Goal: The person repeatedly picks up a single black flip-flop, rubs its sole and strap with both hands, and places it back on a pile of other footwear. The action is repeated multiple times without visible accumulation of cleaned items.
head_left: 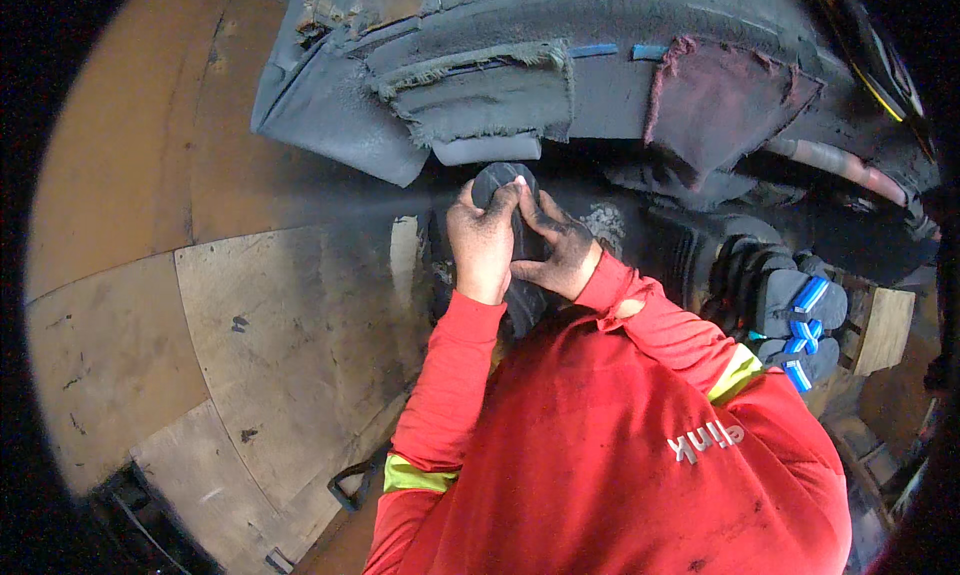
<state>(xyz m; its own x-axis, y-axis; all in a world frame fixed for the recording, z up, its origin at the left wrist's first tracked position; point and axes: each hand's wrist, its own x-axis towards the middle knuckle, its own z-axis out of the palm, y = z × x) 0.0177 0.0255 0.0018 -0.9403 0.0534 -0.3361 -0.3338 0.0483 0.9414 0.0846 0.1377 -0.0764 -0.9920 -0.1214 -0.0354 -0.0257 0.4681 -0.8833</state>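
Note:
A dark, rounded sole-shaped piece [489,179] is held up between my two bare hands, just below a light grey roller or pad [487,150] on a dust-covered machine [615,109]. My left hand [484,237] grips the piece from its left side, thumb on its face. My right hand [559,245] holds its right side, with dark dust on the fingers. The lower part of the piece is partly hidden by my hands. A frayed grey cloth [487,98] hangs above the roller or pad, and a frayed reddish cloth [727,106] hangs to its right.
Several dark sandal soles [795,305] are stacked at the right, some with blue and white straps [806,335]. A ribbed hose [847,166] runs at the upper right. Wooden boards [300,350] cover the floor at the left. A black handle [349,485] lies near my left sleeve.

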